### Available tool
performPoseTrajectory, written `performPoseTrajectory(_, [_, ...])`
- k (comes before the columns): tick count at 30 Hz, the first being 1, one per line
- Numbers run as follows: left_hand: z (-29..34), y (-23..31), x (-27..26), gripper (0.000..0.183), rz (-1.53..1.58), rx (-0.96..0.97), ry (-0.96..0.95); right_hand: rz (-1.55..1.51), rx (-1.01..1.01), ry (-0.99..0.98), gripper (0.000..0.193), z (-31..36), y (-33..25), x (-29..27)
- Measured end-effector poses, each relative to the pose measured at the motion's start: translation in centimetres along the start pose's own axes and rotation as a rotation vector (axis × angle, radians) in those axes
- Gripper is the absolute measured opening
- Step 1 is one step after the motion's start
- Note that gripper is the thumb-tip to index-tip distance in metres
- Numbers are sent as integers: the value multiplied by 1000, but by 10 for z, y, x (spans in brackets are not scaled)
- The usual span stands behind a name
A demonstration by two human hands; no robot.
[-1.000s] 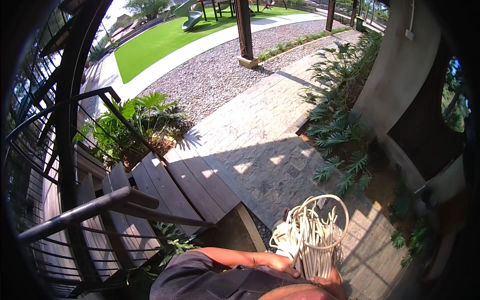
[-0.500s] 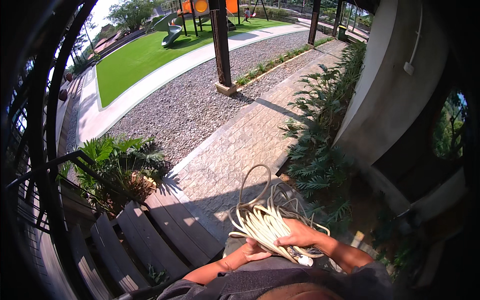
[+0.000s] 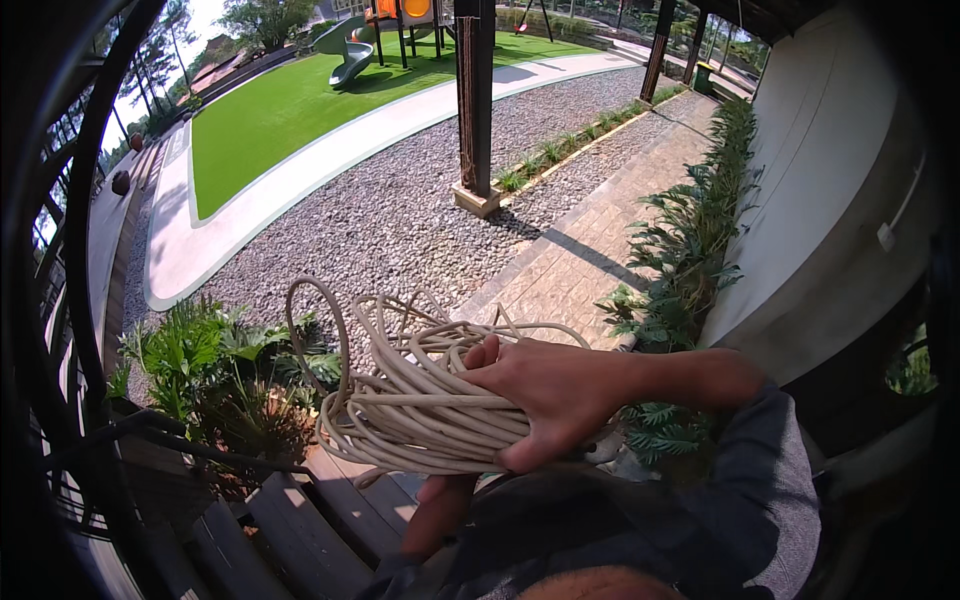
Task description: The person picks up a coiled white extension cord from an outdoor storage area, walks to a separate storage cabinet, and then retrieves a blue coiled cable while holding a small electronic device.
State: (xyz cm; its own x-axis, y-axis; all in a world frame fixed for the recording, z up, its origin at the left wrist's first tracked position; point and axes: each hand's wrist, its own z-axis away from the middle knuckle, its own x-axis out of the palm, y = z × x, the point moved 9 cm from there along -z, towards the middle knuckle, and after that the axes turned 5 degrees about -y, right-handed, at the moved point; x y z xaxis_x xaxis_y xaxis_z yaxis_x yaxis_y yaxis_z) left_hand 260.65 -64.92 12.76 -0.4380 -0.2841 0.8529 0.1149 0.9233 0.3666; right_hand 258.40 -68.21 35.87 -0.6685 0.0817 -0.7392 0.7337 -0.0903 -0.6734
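Observation:
A thick coil of cream-coloured cable (image 3: 430, 410) hangs in front of my body, its many turns bunched together. One loose loop stands up at its left side, and thinner strands stick out at the back. My right hand (image 3: 560, 390) lies across the right end of the bundle, closed on it with thumb and fingers wrapped round the turns. Under the coil's lower edge is my left hand (image 3: 448, 492), bearing it from below. The cable hides most of that hand's fingers.
Wooden steps (image 3: 310, 530) and a dark metal railing (image 3: 210, 450) lie at the lower left, beside a leafy plant (image 3: 190, 360). A stone-paved path (image 3: 560, 270) runs ahead between gravel (image 3: 360, 230) and shrubs (image 3: 690, 260) along a pale wall (image 3: 800, 190). A dark post (image 3: 475, 110) stands on the gravel.
The coil has come up and to the left, nearer the camera, with both hands on it. The right forearm now reaches across from the right. The white end piece no longer shows.

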Motion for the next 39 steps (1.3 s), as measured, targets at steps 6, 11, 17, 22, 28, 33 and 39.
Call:
performPoseTrajectory(6, [-162, 190, -30, 112, -158, 182, -219, 212, -239, 159, 64, -92, 24, -170])
performPoseTrajectory(11, [-265, 344, -54, 107, -396, 396, -410, 412, -491, 495, 66, -146, 127, -264])
performPoseTrajectory(17, [-368, 507, -101, 101, -670, 609, -479, 91, -844, 605, 57, -301, 296, -390])
performPoseTrajectory(22, [-429, 620, -167, 97, -819, 778, -457, -5, -894, 256, 56, -446, 379, -472])
performPoseTrajectory(28, [-462, 747, -283, 92, -1027, 917, -361, -215, -1090, 336, 58, -623, 522, -518])
performPoseTrajectory(33, [-471, 844, -383, 88, -1282, 1011, -236, -355, -1077, 263, 63, -802, 676, -535])
performPoseTrajectory(39, [-537, 1008, -503, 83, -1517, 1077, -51, -30, -96, 271, 62, -1032, 1068, -516])
